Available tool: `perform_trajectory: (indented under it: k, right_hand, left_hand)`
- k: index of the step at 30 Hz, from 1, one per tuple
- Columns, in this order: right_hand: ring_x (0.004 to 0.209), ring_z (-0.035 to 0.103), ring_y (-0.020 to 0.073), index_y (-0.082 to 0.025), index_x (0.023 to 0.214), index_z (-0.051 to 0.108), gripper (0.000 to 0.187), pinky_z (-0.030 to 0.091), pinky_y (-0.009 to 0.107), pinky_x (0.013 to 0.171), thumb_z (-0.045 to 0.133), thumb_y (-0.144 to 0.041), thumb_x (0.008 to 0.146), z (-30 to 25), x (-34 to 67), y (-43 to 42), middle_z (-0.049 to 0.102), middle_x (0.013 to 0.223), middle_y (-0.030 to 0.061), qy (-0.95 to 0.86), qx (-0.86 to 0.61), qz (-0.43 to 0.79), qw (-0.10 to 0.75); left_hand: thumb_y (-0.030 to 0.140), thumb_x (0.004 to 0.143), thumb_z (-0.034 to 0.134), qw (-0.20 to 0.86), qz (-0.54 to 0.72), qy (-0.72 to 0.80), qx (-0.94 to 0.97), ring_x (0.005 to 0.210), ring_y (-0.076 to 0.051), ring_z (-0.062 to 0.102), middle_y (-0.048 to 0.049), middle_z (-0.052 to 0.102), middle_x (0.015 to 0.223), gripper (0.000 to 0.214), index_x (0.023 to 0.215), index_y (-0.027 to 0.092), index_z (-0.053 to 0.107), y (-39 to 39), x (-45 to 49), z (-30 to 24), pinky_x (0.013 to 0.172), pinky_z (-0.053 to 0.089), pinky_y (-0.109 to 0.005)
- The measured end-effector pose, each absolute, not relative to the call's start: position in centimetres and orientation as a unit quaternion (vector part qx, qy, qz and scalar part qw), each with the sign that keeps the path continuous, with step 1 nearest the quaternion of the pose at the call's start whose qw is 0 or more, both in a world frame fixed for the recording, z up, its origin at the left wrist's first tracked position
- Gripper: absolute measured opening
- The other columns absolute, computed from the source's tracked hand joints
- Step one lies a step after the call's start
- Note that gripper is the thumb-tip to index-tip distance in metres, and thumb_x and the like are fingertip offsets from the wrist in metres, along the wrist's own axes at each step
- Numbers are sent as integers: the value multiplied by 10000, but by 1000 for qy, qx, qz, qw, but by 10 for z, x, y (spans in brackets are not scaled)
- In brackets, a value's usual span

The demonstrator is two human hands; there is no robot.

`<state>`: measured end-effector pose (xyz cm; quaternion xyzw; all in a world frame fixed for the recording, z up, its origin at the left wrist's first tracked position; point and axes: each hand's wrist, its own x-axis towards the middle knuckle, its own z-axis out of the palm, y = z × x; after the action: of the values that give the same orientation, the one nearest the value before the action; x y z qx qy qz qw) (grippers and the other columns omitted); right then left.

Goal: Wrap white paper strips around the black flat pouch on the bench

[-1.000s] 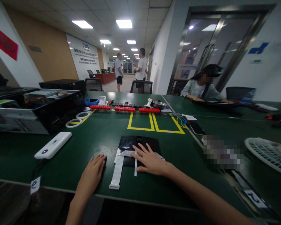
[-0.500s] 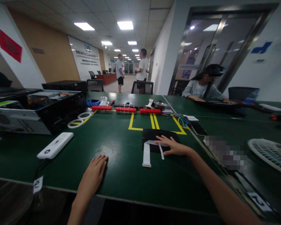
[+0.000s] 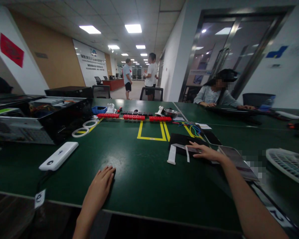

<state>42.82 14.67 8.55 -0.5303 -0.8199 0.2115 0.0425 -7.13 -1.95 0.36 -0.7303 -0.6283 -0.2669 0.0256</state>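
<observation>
My right hand (image 3: 206, 153) lies with fingers stretched out over a flat black piece (image 3: 177, 139), perhaps a pad or pouch. White flat ribbon cable (image 3: 172, 154) sits on top of it, under or beside my fingertips. One wide strip ends in a connector and hangs toward me; a narrower strip (image 3: 187, 154) runs beside it. My left hand (image 3: 100, 186) rests palm down on the green table (image 3: 137, 186) near the front edge, fingers extended and together, with nothing visible in it. The underside of the black piece is hidden.
An open computer case (image 3: 64, 121) stands at left, near white rings (image 3: 80, 132) and a white power bank (image 3: 59, 156). Red strips (image 3: 134, 117) line the back. Wires (image 3: 195, 129), a phone (image 3: 212, 137) and a white mesh object (image 3: 289, 164) lie right. A person (image 3: 216, 94) sits across.
My right hand has slid the black piece and the ribbon cable to the right and slightly away, uncovering yellow tape lines. My left hand has stayed in place.
</observation>
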Motion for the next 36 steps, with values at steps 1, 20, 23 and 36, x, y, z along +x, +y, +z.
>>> perform_trajectory:
  k: [1,20,23,36]
  right_hand:
    - [1361,240,282,-244,1353,454,633,213,442,1094,551,-410,750,86,432,148,271,1497,73,-821,-532,203,47]
    - [926,618,305,-177,1010,679,320,464,425,793,443,-232,801,102,426,137,670,988,149,-737,-671,-64,47]
    - [937,596,360,-136,1080,653,413,452,481,748,319,-284,889,112,425,124,630,1020,223,-630,-752,-148,122]
    - [1189,451,311,-106,1189,577,463,341,457,1000,387,-383,871,90,421,143,536,1258,183,-747,-640,-126,129]
  left_hand:
    - [306,941,370,24,-267,-629,-729,1233,-232,489,-82,610,1253,354,1187,198,601,-20,-71,4,1062,323,-462]
    - [328,933,374,18,-273,-629,-727,1232,-227,491,-79,609,1255,361,1179,201,607,-19,-71,1,1063,325,-448]
    - [332,930,381,21,-274,-629,-727,1234,-233,488,-79,612,1251,359,1174,203,611,-19,-72,1,1062,323,-456]
    - [334,938,370,30,-252,-634,-731,1248,-230,472,-83,597,1270,371,1196,190,595,-19,-71,1,1073,306,-447]
